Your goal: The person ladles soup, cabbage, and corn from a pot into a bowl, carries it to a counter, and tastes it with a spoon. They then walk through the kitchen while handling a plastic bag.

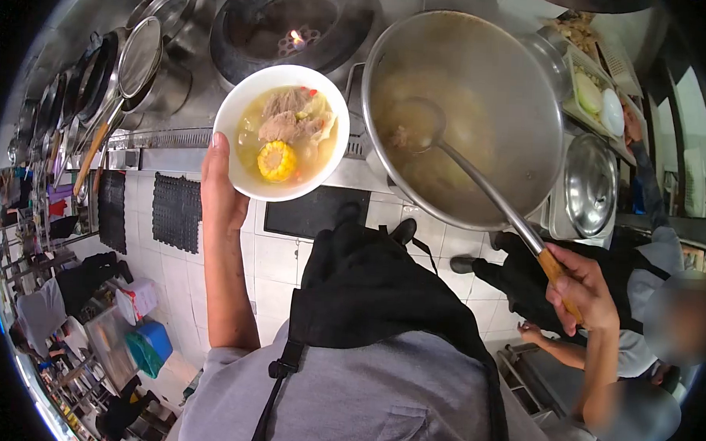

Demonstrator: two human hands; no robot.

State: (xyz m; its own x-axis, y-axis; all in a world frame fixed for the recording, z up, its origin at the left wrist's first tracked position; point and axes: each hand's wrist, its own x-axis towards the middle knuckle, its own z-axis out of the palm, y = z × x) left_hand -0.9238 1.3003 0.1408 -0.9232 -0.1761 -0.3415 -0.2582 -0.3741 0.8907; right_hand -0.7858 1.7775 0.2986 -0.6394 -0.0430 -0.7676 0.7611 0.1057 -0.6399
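Note:
My left hand (pixel 222 185) holds a white bowl (pixel 224 148) by its left side. Yellowish soup fills the bowl, with chunks of meat (pixel 282 126) and a piece of corn (pixel 277 162) in it. The fingers of my right hand (pixel 582 290) are wrapped round the wooden handle of a long metal ladle (pixel 492 191). The ladle's head is down in the cloudy broth of a large steel pot (pixel 541 142), at the left part of the pot. A gap separates the bowl from the pot.
A burner (pixel 298 38) with a small flame lies behind the bowl. Strainers and pans (pixel 139 57) hang at the left. A steel lid (pixel 589 187) and a tray of vegetables (pixel 591 93) are at the right, where a co-worker (pixel 642 272) stands close by.

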